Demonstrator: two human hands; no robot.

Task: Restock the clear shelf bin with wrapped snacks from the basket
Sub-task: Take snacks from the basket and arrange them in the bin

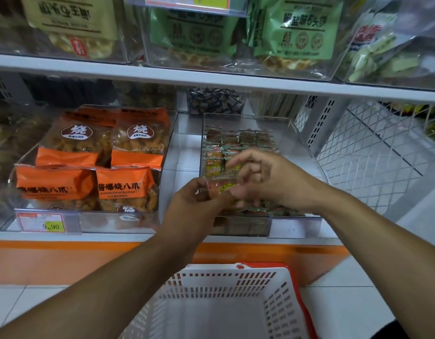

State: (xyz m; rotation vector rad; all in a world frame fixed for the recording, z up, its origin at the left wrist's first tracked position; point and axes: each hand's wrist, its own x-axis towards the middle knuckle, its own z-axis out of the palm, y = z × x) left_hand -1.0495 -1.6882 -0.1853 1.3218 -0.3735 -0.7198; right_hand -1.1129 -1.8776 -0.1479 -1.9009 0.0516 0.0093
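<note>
Clear plastic wraps the snack held between both hands over the front of the clear bin; its long side runs left to right, level with the shelf edge, its printed face up. The left hand pinches its left end with curled fingers, and the right hand holds the right end, thumb under, other fingers loosely spread above. Inside the bin, more wrapped snacks lie in rows against the back and left wall, with bare floor showing on the right side. The white basket stands on the floor below, just under the forearms. Orange bags fill the neighbouring bin to the left.
</note>
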